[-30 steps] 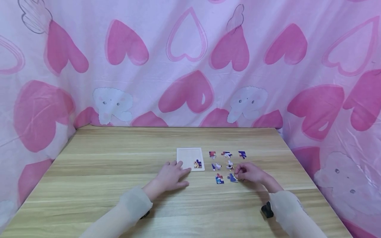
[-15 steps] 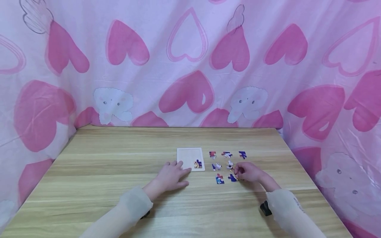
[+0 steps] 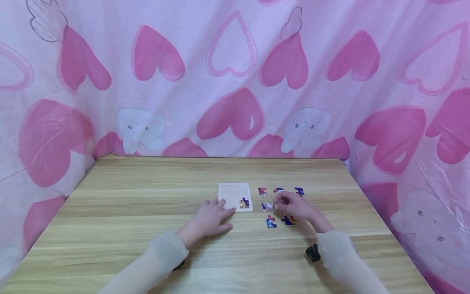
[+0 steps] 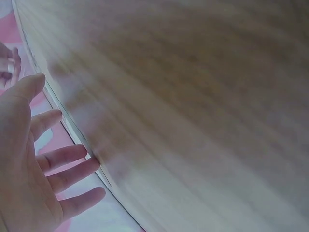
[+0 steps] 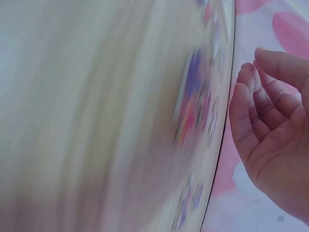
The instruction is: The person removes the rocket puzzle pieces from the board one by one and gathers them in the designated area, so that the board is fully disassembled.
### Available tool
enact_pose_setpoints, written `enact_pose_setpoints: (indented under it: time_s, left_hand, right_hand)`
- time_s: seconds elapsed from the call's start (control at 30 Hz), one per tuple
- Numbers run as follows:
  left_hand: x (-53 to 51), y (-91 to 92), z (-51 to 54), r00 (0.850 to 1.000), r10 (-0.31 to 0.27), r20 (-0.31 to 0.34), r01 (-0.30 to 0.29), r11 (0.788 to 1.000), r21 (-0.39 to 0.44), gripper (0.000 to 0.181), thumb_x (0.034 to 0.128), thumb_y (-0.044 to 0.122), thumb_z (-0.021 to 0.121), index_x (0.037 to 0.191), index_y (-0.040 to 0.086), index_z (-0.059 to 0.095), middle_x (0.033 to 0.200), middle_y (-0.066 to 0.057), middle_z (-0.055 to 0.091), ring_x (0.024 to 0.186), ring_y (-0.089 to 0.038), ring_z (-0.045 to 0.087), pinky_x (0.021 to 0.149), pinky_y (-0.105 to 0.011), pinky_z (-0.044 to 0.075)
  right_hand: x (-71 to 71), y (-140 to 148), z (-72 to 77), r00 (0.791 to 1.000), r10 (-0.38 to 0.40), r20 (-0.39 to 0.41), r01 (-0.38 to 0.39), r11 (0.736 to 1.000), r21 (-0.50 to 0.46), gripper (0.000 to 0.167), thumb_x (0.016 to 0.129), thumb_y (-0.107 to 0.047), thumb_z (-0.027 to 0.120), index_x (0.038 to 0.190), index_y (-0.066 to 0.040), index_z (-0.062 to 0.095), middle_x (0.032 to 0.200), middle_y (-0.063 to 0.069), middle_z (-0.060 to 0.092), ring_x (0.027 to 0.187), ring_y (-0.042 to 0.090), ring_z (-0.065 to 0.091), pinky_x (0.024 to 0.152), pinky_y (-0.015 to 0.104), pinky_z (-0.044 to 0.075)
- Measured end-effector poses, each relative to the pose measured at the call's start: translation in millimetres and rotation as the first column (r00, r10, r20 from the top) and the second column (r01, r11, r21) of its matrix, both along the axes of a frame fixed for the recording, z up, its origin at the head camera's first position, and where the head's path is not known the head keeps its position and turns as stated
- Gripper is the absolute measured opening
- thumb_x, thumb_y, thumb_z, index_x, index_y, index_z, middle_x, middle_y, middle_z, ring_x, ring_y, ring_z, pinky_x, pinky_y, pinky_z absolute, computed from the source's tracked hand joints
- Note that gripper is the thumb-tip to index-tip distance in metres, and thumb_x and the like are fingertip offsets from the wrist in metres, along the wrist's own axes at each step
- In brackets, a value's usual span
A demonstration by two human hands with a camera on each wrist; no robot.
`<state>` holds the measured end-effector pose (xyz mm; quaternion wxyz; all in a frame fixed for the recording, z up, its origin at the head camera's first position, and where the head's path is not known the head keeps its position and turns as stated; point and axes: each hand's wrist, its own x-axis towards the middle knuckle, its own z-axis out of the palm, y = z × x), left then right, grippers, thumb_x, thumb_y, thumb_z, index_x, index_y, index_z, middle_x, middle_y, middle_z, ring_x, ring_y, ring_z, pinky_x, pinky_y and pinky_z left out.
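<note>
My left hand point(image 3: 211, 218) lies on the table with fingers spread, its fingertips at the lower edge of a white puzzle tray point(image 3: 229, 195). One jigsaw piece point(image 3: 244, 203) sits in the tray's lower right corner. My right hand point(image 3: 297, 206) hovers over the loose pieces, fingers loosely bent, tips beside a white-and-purple jigsaw piece point(image 3: 267, 206). In the right wrist view, the right fingers point(image 5: 241, 116) show no piece between them. Just below this hand lies a purple-and-orange jigsaw piece point(image 3: 288, 220). The piece in the middle of the group is hidden behind the hand.
Other loose pieces lie right of the tray: a red piece point(image 3: 262, 191), a purple piece point(image 3: 299, 190), and a red-and-blue piece point(image 3: 271, 221). Wood-grain table point(image 3: 128, 196) surrounds them. A pink heart-patterned curtain point(image 3: 227, 53) stands behind and at both sides.
My right hand has left the purple-and-orange piece, which has turned slightly, and has moved up and left over the middle piece. My left hand has stayed in place.
</note>
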<state>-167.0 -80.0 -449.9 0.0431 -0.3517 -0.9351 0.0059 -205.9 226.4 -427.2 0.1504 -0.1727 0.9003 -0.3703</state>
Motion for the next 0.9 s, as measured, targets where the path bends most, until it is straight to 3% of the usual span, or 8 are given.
enact_pose_setpoints:
  time_s: [0.13,0.4,0.53,0.77,0.9]
  left_hand:
    - [0.1,-1.3,1.2,1.000,0.000,0.012,-0.001,1.000,0.030,0.053,0.0821,0.054,0.047,0.123,0.021,0.053,0.109,-0.010,0.052,0.097,-0.029,0.049,0.077,-0.047,0.041]
    - [-0.7,-2.3,1.6,1.000,-0.003,0.015,0.002,0.999,0.043,0.051,0.0821,0.052,0.049,0.121,0.020,0.055,0.109,-0.011,0.052,0.095,-0.028,0.049,0.075,-0.045,0.042]
    - [0.0,-1.9,2.7,1.000,-0.003,0.012,0.003,0.999,0.039,0.050,0.0825,0.052,0.049,0.121,0.020,0.055,0.111,-0.011,0.052,0.097,-0.029,0.049,0.077,-0.046,0.042]
    - [-0.2,-2.2,2.6,1.000,-0.007,-0.001,0.007,0.999,0.040,0.050,0.0822,0.052,0.049,0.121,0.020,0.055,0.111,-0.012,0.053,0.096,-0.029,0.050,0.076,-0.046,0.042]
    - [-0.6,-2.9,1.7,1.000,-0.009,-0.011,0.010,0.999,0.042,0.050,0.0821,0.052,0.049,0.121,0.020,0.055,0.109,-0.011,0.053,0.094,-0.028,0.050,0.074,-0.045,0.043]
  right_hand:
    - [-12.5,-28.8,-4.4,0.999,0.038,-0.023,-0.039,0.998,-0.042,0.017,0.084,-0.016,0.060,0.099,-0.008,0.060,0.085,0.001,0.055,0.077,0.018,0.049,0.066,0.032,0.044]
    - [-25.4,-81.3,-10.0,0.997,0.073,-0.032,-0.073,0.997,0.002,0.022,0.079,-0.008,0.063,0.102,-0.010,0.061,0.088,0.001,0.055,0.076,0.015,0.050,0.063,0.029,0.045]
    - [-28.9,-91.0,-13.2,0.996,0.084,-0.021,-0.083,0.995,0.052,0.028,0.075,-0.007,0.068,0.102,-0.009,0.061,0.090,0.002,0.051,0.080,0.016,0.046,0.070,0.031,0.041]
    - [-33.4,-96.9,-19.0,0.998,0.018,0.068,-0.021,0.999,0.036,0.033,0.070,-0.006,0.072,0.100,-0.011,0.059,0.093,0.003,0.047,0.085,0.018,0.043,0.077,0.033,0.037]
    - [-34.5,-98.7,-20.0,0.997,0.004,0.074,-0.007,0.999,0.040,0.033,0.070,-0.006,0.072,0.100,-0.011,0.058,0.094,0.002,0.046,0.086,0.018,0.044,0.078,0.033,0.038]
